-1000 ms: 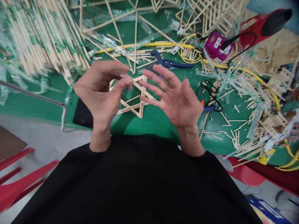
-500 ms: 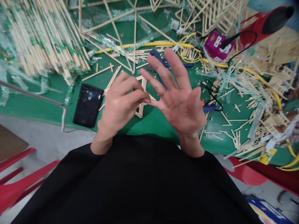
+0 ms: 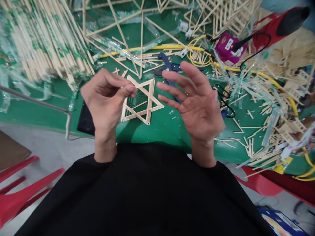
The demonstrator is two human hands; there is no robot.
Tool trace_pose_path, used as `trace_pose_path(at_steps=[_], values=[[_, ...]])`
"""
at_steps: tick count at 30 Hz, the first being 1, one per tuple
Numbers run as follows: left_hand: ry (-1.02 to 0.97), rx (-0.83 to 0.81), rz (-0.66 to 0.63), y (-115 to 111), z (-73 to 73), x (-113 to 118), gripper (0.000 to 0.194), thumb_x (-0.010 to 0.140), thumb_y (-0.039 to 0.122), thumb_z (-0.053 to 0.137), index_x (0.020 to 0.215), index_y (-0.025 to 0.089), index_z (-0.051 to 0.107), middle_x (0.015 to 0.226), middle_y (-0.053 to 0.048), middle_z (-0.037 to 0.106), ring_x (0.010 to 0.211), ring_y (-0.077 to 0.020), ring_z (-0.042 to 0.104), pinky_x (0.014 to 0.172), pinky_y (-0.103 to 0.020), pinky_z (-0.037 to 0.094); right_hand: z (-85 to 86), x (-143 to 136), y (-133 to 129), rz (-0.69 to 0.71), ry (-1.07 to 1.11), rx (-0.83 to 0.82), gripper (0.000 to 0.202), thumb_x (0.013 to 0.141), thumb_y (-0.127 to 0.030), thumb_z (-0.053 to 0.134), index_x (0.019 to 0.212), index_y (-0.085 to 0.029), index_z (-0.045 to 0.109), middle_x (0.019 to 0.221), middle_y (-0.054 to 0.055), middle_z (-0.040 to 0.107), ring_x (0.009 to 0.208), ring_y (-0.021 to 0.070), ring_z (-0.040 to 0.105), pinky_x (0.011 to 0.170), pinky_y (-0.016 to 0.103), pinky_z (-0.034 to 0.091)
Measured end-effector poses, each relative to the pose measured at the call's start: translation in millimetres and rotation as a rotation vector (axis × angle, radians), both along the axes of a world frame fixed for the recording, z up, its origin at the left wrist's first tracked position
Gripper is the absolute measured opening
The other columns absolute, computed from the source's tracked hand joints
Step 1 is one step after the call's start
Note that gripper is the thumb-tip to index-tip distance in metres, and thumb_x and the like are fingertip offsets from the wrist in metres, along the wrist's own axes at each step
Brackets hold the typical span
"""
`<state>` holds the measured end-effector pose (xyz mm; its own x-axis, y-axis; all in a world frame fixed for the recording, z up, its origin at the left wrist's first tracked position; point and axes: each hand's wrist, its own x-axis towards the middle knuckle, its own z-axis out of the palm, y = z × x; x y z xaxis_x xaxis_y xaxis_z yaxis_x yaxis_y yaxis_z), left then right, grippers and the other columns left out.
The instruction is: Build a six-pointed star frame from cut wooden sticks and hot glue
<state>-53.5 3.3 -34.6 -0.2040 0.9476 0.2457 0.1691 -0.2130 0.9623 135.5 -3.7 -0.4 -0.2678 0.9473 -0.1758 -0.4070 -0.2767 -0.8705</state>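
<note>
On the green table (image 3: 172,131) lies a six-pointed star of thin wooden sticks (image 3: 149,104). My left hand (image 3: 105,98) is above the star's left side, thumb and fingertips pinched together. Whatever sits in that pinch, if anything, is too small to make out. To the right of the star, my right hand (image 3: 198,103) is raised palm up, its fingers spread and holding nothing. Behind its fingers lies a blue-handled cutter (image 3: 167,65), partly hidden. A black phone-like device (image 3: 85,119) is half covered by my left hand.
Bundled wooden sticks (image 3: 44,42) fill the back left. A larger stick frame (image 3: 142,39) lies at the back. Right of centre are a purple power socket block (image 3: 230,49), a red-and-black tool (image 3: 283,26), a yellow cable (image 3: 268,78) and scattered stick offcuts (image 3: 251,144).
My left hand has left the right hand's little finger and moved left, still pinched. My right hand has shifted slightly right, its fingers curling a little. More of the star shows.
</note>
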Motion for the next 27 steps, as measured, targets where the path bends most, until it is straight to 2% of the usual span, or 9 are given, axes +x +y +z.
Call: trace_pose_path(at_steps=[4, 7, 9, 13, 15, 19, 21, 24, 27], values=[[0.094, 0.091, 0.099, 3, -6.1, -10, 0.031, 0.086, 0.039, 0.08, 0.078, 0.017, 0.06, 0.077, 0.002, 0.063, 0.069, -0.0105, 0.059, 0.062, -0.033, 0.048, -5.2, 1, -4, -0.055, -0.126, -0.04, 0.031, 0.084, -0.06, 0.057, 0.107, -0.042, 0.066, 0.117, -0.001, 0.073, 0.122, 0.0296, 0.065, 0.105, 0.053, 0.058], [0.133, 0.103, 0.075, 2, -9.8, -18, 0.029, 0.093, 0.047, 0.07, 0.092, 0.018, 0.065, 0.087, 0.0, 0.063, 0.079, -0.0136, 0.06, 0.071, -0.039, 0.047, -11.0, 1, -8, -0.044, -0.273, -0.106, 0.026, 0.077, -0.057, 0.068, 0.1, -0.045, 0.066, 0.122, -0.002, 0.07, 0.13, 0.0333, 0.059, 0.104, 0.058, 0.057], [0.14, 0.112, 0.043, 2, -10.1, -21, 0.032, 0.097, 0.051, 0.062, 0.1, 0.019, 0.066, 0.092, -0.001, 0.062, 0.086, -0.0159, 0.061, 0.077, -0.042, 0.047, -14.0, 2, -7, -0.061, -0.309, -0.103, 0.028, 0.072, -0.055, 0.073, 0.097, -0.045, 0.065, 0.125, -0.003, 0.069, 0.128, 0.0341, 0.06, 0.103, 0.058, 0.058], [0.159, 0.129, 0.11, -1, -3.0, -16, 0.016, 0.092, 0.037, 0.074, 0.091, 0.021, 0.074, 0.078, 0.0, 0.063, 0.077, -0.0137, 0.059, 0.068, -0.036, 0.046, -12.0, 4, -3, -0.097, -0.18, -0.051, 0.039, 0.079, -0.059, 0.065, 0.113, -0.04, 0.059, 0.134, -0.002, 0.066, 0.126, 0.0303, 0.063, 0.106, 0.055, 0.055], [0.214, 0.133, 0.045, -3, 0.9, -9, 0.005, 0.091, 0.031, 0.075, 0.092, 0.026, 0.077, 0.077, 0.002, 0.065, 0.074, -0.0125, 0.059, 0.064, -0.033, 0.047, -10.3, 6, 0, -0.025, -0.067, -0.037, 0.051, 0.082, -0.067, 0.056, 0.126, -0.04, 0.051, 0.144, 0.0, 0.06, 0.132, 0.0297, 0.06, 0.107, 0.055, 0.054], [0.368, 0.225, -0.196, -5, -2.0, 3, 0.021, 0.094, 0.033, 0.069, 0.115, 0.032, 0.072, 0.087, 0.001, 0.069, 0.074, -0.0129, 0.063, 0.064, -0.03, 0.051, -14.4, 11, 5, 0.189, 0.004, -0.027, 0.092, 0.07, -0.079, 0.063, 0.147, -0.041, 0.031, 0.16, 0.003, 0.043, 0.141, 0.0333, 0.052, 0.111, 0.057, 0.05], [0.417, 0.187, -0.262, -3, -6.9, 5, 0.02, 0.095, 0.04, 0.067, 0.114, 0.031, 0.071, 0.087, -0.001, 0.069, 0.076, -0.0147, 0.064, 0.067, -0.03, 0.052, -18.8, 13, 6, 0.253, 0.015, -0.011, 0.105, 0.066, -0.082, 0.066, 0.152, -0.04, 0.023, 0.164, 0.006, 0.038, 0.14, 0.0346, 0.052, 0.111, 0.057, 0.05], [0.428, 0.135, -0.27, -2, -9.8, 6, 0.02, 0.094, 0.048, 0.066, 0.1, 0.03, 0.072, 0.08, -0.001, 0.065, 0.073, -0.0141, 0.062, 0.065, -0.03, 0.05, -23.6, 14, 4, 0.31, 0.05, 0.073, 0.094, 0.076, -0.076, 0.064, 0.152, -0.042, 0.022, 0.166, 0.004, 0.033, 0.138, 0.0314, 0.054, 0.111, 0.055, 0.05], [0.345, 0.205, -0.23, -3, -4.5, 7, 0.012, 0.094, 0.037, 0.069, 0.092, 0.026, 0.073, 0.079, 0.001, 0.067, 0.07, -0.011, 0.062, 0.061, -0.028, 0.048, -23.1, 15, 0, 0.353, -0.021, 0.204, 0.08, 0.087, -0.074, 0.053, 0.153, -0.045, 0.021, 0.166, 0.004, 0.033, 0.136, 0.0283, 0.057, 0.102, 0.05, 0.057]])
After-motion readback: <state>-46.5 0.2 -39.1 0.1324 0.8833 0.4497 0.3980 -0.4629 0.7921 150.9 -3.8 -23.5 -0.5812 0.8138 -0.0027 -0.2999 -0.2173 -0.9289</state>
